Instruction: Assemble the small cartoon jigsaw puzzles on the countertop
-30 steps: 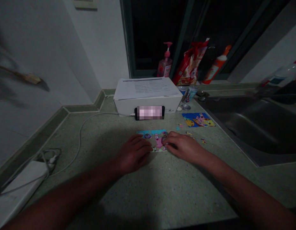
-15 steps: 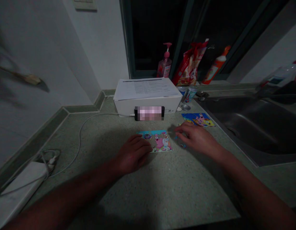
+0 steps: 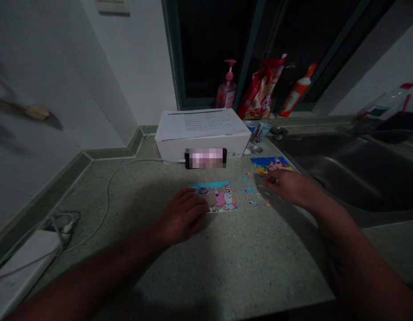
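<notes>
Grey-green speckled tabletop (image 3: pixel 206 267) fills the foreground. The left hand (image 3: pixel 184 216) lies palm down over the left end of a flat cartoon puzzle (image 3: pixel 222 199), fingers side by side; what that grip does underneath is hidden. The puzzle's long axis runs left to right, its pink figure's head pointing away from the person. Right of loose pieces (image 3: pixel 249 190), the right hand (image 3: pixel 289 185) bunches its fingertips; whether they pinch anything, I cannot tell. Beyond: a blue picture card (image 3: pixel 271 163), then a phone (image 3: pixel 206 158) against a white box (image 3: pixel 173 148).
</notes>
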`<state>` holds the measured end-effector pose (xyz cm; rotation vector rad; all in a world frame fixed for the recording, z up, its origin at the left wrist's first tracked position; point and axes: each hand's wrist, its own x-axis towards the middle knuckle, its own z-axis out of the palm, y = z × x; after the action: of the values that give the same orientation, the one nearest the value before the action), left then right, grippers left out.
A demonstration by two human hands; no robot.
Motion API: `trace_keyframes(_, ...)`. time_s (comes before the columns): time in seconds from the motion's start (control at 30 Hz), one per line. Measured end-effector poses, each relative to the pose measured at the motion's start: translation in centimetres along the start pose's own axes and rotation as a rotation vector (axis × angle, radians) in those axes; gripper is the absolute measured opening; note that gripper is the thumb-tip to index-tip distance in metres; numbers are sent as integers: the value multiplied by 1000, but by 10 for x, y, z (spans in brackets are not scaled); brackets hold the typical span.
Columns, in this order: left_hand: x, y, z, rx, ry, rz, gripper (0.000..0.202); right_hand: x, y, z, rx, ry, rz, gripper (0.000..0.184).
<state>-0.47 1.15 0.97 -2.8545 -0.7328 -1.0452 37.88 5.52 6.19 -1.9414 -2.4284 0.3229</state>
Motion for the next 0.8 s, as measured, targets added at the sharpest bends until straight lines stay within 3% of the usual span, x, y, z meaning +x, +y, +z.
trace_keyframes(0.23,-2,-2,1,-1,-2,3,21,0,24,7,-60,-130,46,24)
trace_keyframes(0.4,-5,-5,3,8,-11,3,22,-4,20,2,-44,-129,94,20)
trace_keyframes(0.6,-1,-1,0,3,-21,-10,23,-9,16,6,157,-238,-9,7)
trace_keyframes(0.8,0,0,0,4,-15,-4,18,-10,13,10,155,-281,24,9)
